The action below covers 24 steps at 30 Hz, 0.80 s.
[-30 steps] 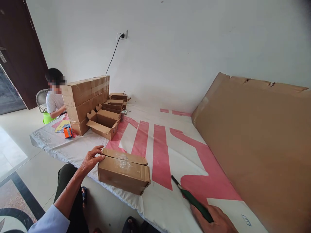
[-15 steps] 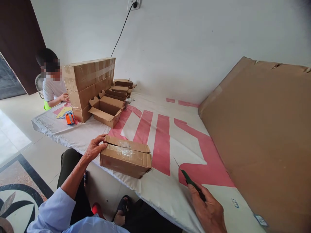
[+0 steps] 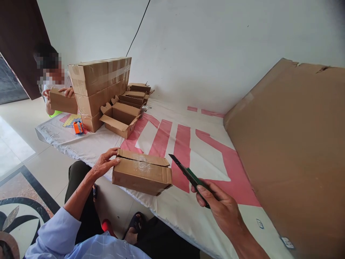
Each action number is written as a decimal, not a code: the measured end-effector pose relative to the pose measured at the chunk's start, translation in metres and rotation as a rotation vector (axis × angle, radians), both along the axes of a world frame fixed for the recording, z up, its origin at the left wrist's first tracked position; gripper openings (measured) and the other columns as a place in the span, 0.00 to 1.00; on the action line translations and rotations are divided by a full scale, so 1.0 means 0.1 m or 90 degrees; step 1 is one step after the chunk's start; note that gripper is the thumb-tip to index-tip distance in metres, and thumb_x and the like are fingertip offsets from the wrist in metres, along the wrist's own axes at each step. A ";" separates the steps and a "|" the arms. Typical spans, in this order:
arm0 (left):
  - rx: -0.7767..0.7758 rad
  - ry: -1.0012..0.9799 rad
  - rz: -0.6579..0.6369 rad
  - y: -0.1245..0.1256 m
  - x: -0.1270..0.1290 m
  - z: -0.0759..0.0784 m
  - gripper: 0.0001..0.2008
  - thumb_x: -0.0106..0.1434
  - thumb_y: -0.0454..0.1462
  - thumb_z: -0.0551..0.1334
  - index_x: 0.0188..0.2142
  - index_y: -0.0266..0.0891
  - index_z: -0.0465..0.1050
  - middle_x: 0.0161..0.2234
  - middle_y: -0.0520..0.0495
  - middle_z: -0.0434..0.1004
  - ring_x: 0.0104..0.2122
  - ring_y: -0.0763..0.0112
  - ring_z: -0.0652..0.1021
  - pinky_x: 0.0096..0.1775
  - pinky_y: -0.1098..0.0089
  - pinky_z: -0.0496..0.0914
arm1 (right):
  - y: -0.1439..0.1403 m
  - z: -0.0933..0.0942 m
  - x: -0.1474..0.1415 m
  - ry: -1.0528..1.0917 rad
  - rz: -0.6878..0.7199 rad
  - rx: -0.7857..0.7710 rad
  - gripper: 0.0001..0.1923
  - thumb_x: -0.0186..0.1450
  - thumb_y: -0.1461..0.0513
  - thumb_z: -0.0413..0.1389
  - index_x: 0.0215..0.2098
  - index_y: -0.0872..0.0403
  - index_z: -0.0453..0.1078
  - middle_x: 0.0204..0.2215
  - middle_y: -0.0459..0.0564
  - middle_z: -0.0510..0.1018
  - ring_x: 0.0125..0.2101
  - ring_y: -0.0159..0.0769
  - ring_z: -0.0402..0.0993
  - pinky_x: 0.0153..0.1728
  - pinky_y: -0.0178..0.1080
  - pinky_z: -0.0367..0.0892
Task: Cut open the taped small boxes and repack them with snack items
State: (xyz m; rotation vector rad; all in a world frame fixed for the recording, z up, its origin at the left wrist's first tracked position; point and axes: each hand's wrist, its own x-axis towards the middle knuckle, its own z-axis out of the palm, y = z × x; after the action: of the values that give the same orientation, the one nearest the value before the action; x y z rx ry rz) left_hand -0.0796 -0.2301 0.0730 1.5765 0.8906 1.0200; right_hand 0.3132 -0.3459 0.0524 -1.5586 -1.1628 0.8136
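Note:
A small brown cardboard box (image 3: 141, 174) with clear tape along its top seam lies at the near edge of a white and pink sheet (image 3: 185, 151). My left hand (image 3: 104, 163) grips the box's left end, fingers over the top edge. My right hand (image 3: 219, 207) holds a green utility knife (image 3: 190, 176) in the air, its dark blade pointing up and left toward the box's right end, a short way from it.
A stack of taped cartons (image 3: 98, 88) and several open small boxes (image 3: 121, 117) stand at the far left. Behind them a person holds a small box (image 3: 63, 100). An orange tape dispenser (image 3: 78, 127) lies nearby. A large cardboard sheet (image 3: 293, 144) leans at the right.
My right hand has lifted the knife off the sheet and brought it left toward the box. The person at the back has picked up a small box. My view tilted down.

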 end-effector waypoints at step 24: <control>0.002 -0.007 -0.039 0.04 -0.07 -0.11 0.24 0.61 0.48 0.74 0.55 0.43 0.83 0.72 0.39 0.65 0.72 0.42 0.64 0.65 0.51 0.69 | 0.69 1.27 -0.73 -0.259 0.409 -0.002 0.23 0.68 0.43 0.57 0.44 0.50 0.83 0.46 0.51 0.87 0.47 0.50 0.81 0.48 0.46 0.72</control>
State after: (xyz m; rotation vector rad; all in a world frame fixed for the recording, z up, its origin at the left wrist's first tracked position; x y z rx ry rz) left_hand -0.0862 -0.2265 0.0615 1.5904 0.8287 0.9864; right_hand 0.2399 -0.2765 0.1789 -1.3935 -2.0193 0.9223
